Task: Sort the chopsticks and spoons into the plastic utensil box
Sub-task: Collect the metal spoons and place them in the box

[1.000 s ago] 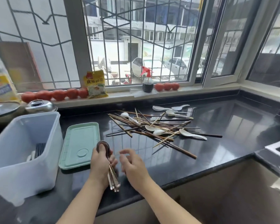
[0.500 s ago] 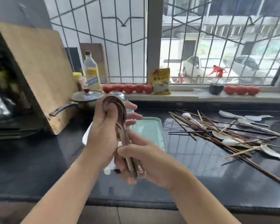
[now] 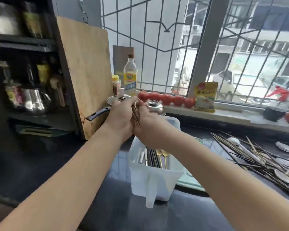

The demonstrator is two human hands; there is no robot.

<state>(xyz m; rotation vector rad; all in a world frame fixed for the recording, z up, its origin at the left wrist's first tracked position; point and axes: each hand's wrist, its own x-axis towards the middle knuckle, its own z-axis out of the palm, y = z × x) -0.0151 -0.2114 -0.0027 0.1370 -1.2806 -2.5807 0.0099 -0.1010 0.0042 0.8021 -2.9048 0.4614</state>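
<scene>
**Both hands clasp a bundle of metal spoons above the utensil box**

Your left hand [image 3: 119, 120] and right hand [image 3: 148, 129] meet at about 12 o'clock of the plastic utensil box [image 3: 155, 177], held above its far end. Your left fingers curl round the bundle of metal spoons [image 3: 135, 112] near its top, and your right fingers wrap round the handles just below; the two hands touch. The bundle is tilted, handles pointing down toward you.

The box stands on the dark counter [image 3: 182, 212] and holds dark chopsticks, gold-handled pieces and a few pale ones, all lying lengthwise. A green lid [image 3: 189, 181] lies just beside it at 3 o'clock. Farther toward 3 o'clock sits the loose pile of chopsticks [image 3: 250, 157] mixed with white spoons [image 3: 285, 148].

At 11 o'clock a wooden cutting board [image 3: 88, 72] leans upright, with a pan handle [image 3: 98, 113] showing beside it. Tomatoes [image 3: 167, 99] line the sill at 12 o'clock.
</scene>
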